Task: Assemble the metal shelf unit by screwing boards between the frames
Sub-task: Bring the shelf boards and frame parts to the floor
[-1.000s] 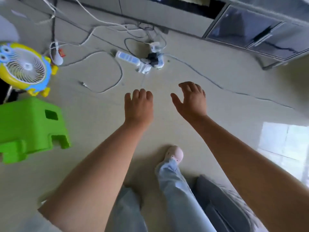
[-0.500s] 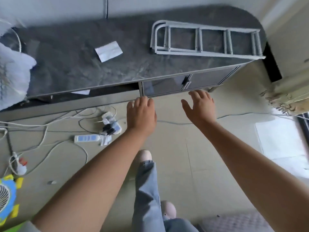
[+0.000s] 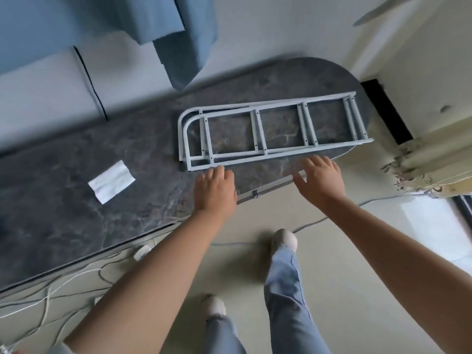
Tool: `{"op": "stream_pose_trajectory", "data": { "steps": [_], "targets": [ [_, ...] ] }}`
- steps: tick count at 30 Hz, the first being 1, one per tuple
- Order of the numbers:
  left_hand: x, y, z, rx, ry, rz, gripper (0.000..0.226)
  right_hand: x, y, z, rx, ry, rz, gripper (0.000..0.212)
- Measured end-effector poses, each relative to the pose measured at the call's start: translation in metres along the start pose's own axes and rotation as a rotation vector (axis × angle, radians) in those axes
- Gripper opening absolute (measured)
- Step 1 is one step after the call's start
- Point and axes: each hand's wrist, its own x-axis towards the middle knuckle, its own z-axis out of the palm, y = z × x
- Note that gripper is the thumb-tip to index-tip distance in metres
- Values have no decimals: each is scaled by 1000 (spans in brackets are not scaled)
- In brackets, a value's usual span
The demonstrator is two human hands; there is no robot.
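Observation:
Two white metal ladder-like frames (image 3: 258,132) lie stacked flat on the dark marble cabinet top (image 3: 76,200), at its rounded right end. My left hand (image 3: 214,191) hovers over the cabinet top just short of the frames' near rail, fingers relaxed, holding nothing. My right hand (image 3: 319,180) is stretched out over the cabinet's front edge, fingers spread, also just short of the near rail and empty. No boards or screws are in view.
A folded white paper (image 3: 111,181) lies on the cabinet top to the left. Blue cloth (image 3: 178,39) hangs against the wall behind. White cables (image 3: 58,290) trail on the floor at lower left. A fringed curtain (image 3: 434,159) hangs at right. My feet stand on the tiled floor.
I have walked toward the cabinet and the view has risen from the floor. Both hands have moved forward from above the floor to the cabinet's edge beside the frames.

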Motion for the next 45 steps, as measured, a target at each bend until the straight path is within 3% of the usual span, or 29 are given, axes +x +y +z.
{"op": "stream_pose_trajectory", "data": {
  "steps": [5,10,14,16,18,27,30,34,38,41,43,45],
  "targets": [
    [62,24,14,17,-143,-71,22,60,55,4,-83,-171,-51,20],
    [95,36,29,27,-240,-69,28,100,88,18,-138,-319,-164,11],
    [114,32,39,5,-322,-104,25,126,88,37,-255,-466,-197,20],
    [122,30,45,-25,-255,-59,18,133,87,47,-260,-512,-143,23],
    [128,28,55,-63,-240,-1,28,136,87,55,-272,-560,-93,27],
    [148,23,82,-125,-264,64,38,155,96,98,-374,-608,-141,30],
    [148,27,80,-127,-269,32,36,168,106,100,-378,-610,-272,24],
    [145,41,75,-180,-191,-62,34,187,119,84,-383,-704,-466,23],
    [142,73,74,-331,-149,-226,31,205,130,53,-384,-648,-548,24],
    [155,98,68,-386,-309,-534,20,224,134,36,-308,-708,-499,22],
    [164,111,73,-519,-487,-766,29,236,138,34,-302,-728,-486,28],
    [174,120,85,-728,-542,-1009,34,242,140,34,-255,-715,-420,26]
  ]
}}
